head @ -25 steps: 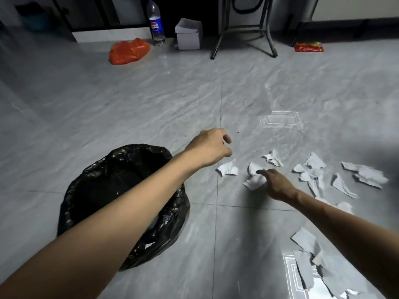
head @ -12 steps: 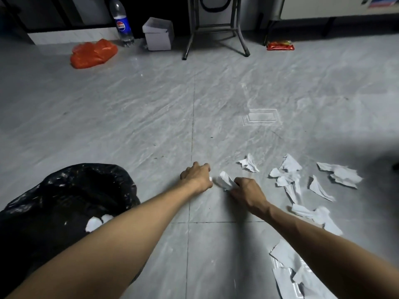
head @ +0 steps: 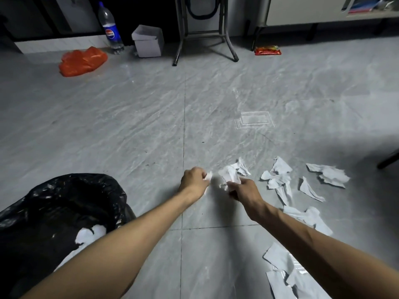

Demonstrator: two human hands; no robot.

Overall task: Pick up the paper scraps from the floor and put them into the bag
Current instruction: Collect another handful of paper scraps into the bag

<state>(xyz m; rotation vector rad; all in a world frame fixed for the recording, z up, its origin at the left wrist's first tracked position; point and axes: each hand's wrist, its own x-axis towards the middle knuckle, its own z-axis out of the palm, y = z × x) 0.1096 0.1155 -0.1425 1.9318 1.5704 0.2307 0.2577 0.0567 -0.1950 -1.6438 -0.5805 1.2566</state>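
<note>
My left hand (head: pixel 194 181) is closed around a small white paper scrap (head: pixel 208 176) just above the grey tiled floor. Close beside it, my right hand (head: pixel 244 190) grips a crumpled white paper scrap (head: pixel 229 174) that sticks up from its fingers. Several more torn white scraps (head: pixel 280 180) lie scattered on the floor to the right, and others (head: pixel 285 270) lie near my right forearm. The black bag (head: pixel 64 203) stands open at the lower left with white paper (head: pixel 90 233) inside it.
At the far wall sit an orange plastic bag (head: pixel 83 61), a cola bottle (head: pixel 110 31), a white box (head: pixel 149 41), metal stand legs (head: pixel 205 39) and a red snack packet (head: pixel 267 50). A dark leg (head: pixel 388 160) shows at the right edge.
Both hands reached down and forward to the nearest scraps and closed on them. The view shifted right, so the bag now sits further left and lower.
</note>
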